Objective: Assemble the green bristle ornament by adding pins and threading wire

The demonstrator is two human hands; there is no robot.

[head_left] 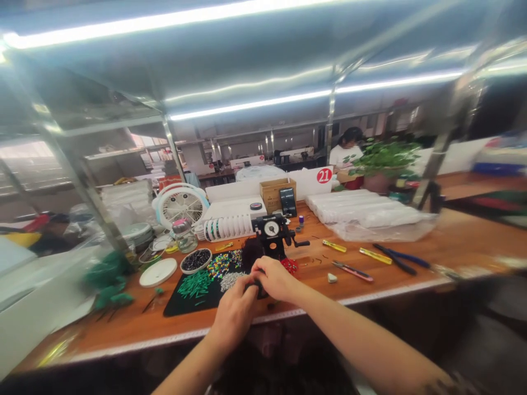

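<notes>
My left hand (pixel 237 304) and my right hand (pixel 275 278) meet over the front of the worktable, fingers closed around something small and dark that they mostly hide. Just behind them stands a black machine (pixel 267 226) with a round dial and a side crank. Dark thread-like material (pixel 251 253) hangs at its front. Beside my left hand, a black mat (pixel 173 307) bears green tube-like pieces (pixel 195 283), silvery beads (pixel 233 281) and multicoloured beads (pixel 218 265). Small red pieces (pixel 290 266) lie behind my right hand.
Black pieces fill a white dish (pixel 196 271) near a white lid (pixel 158 272). A fan (pixel 183 207) and a glass jar (pixel 184 236) stand behind. Rightward lie small scissors (pixel 352 271), pliers (pixel 401 258) and plastic-wrapped white rolls (pixel 362 211). Another person (pixel 346 153) sits farther back.
</notes>
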